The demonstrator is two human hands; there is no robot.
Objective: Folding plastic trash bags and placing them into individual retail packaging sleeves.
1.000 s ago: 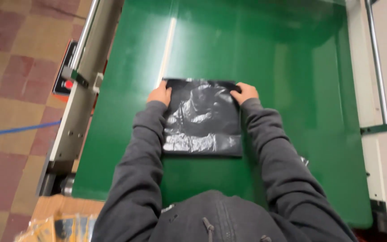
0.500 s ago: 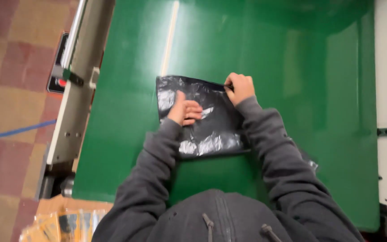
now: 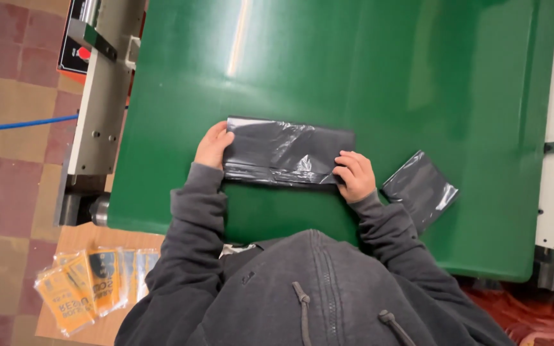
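Flanking the folded black bag [image 3: 285, 152], left hand [image 3: 212, 145] and right hand [image 3: 355, 175], fingers curled gripping its ends

Green belt [image 3: 379, 70] of a conveyor, glossy, between grey side rails. On it lie a folded black bag [image 3: 286, 152], long and narrow, near the front edge, and a smaller folded bag [image 3: 420, 188] just to its right, tilted.

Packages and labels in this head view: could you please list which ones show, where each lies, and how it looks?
Fanned yellow flat packets with dark panels: lower left, on a wooden board.
Black control panel with red button: upper left, on the machine frame.
Small folded black plastic bag: on the green belt, beside the right hand.
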